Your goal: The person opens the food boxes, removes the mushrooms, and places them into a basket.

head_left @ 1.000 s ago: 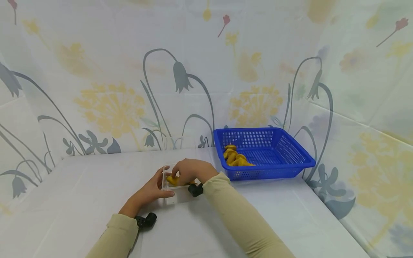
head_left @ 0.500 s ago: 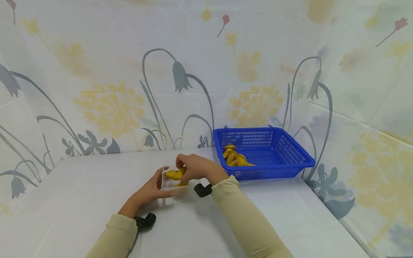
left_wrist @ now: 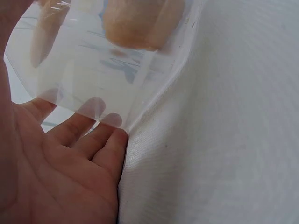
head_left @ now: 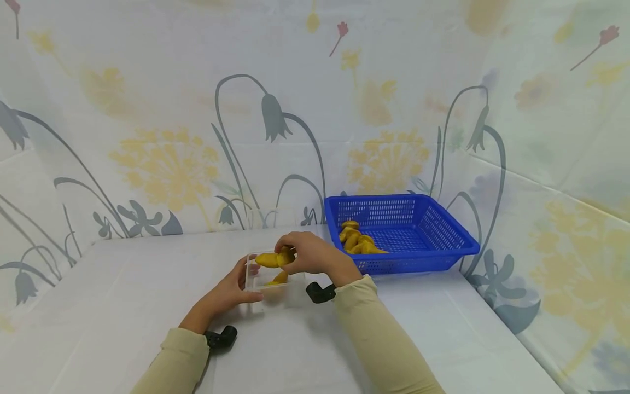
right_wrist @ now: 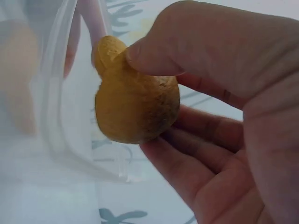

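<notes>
My right hand (head_left: 309,253) pinches a knobby yellow-brown root that looks like ginger (right_wrist: 135,105), between thumb and fingers. It is held at the top of a clear plastic box (head_left: 252,285), its long end pointing left. My left hand (head_left: 228,290) grips the box's left side, thumb at the front and fingers round the back; the left wrist view has its fingertips (left_wrist: 88,109) against the clear wall. Another yellow root (head_left: 279,278) lies inside the box. Through the wall in the left wrist view, blurred brownish shapes (left_wrist: 140,23) show.
A blue perforated basket (head_left: 418,256) stands at the back right, several similar yellow roots (head_left: 355,239) heaped at its left end. A white cloth (head_left: 123,301) covers the table. Behind it hangs a flower-printed sheet (head_left: 295,82).
My right hand has risen out of the box and moved right, lifting the yellow root. My left hand stays on the box. The basket has not moved.
</notes>
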Demonstrator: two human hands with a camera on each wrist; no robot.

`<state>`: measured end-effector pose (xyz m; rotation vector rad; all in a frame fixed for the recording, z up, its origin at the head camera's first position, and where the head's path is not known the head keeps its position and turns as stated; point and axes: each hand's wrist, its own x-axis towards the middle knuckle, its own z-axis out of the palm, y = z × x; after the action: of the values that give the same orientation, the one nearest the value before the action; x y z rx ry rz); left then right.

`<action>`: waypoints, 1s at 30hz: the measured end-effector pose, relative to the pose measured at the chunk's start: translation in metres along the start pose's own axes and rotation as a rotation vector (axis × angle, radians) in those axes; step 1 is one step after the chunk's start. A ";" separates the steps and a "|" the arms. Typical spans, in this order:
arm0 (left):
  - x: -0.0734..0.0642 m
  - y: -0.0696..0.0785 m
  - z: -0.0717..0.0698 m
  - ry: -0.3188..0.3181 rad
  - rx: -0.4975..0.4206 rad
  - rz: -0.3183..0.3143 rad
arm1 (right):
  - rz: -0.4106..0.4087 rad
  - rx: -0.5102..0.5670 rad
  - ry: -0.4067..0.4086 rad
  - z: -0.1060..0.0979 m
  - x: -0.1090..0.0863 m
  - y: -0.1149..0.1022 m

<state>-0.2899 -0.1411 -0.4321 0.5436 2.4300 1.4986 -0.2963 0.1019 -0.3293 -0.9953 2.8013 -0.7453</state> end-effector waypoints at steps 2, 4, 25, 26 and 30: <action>0.001 0.000 0.000 -0.004 0.006 0.013 | -0.010 0.020 0.026 0.000 -0.004 0.004; 0.001 0.001 0.001 -0.005 0.005 0.011 | -0.026 0.032 0.049 0.000 -0.007 0.008; 0.000 0.005 -0.002 -0.003 0.023 0.016 | 0.025 0.074 0.170 -0.025 -0.035 0.023; -0.001 0.005 -0.002 -0.005 0.023 0.018 | 0.032 0.079 0.172 -0.026 -0.036 0.024; -0.001 0.002 -0.001 -0.009 0.008 0.026 | 0.067 0.106 0.178 -0.031 -0.041 0.027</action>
<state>-0.2887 -0.1419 -0.4294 0.5839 2.4330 1.4936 -0.2865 0.1584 -0.3186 -0.8530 2.8898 -1.0085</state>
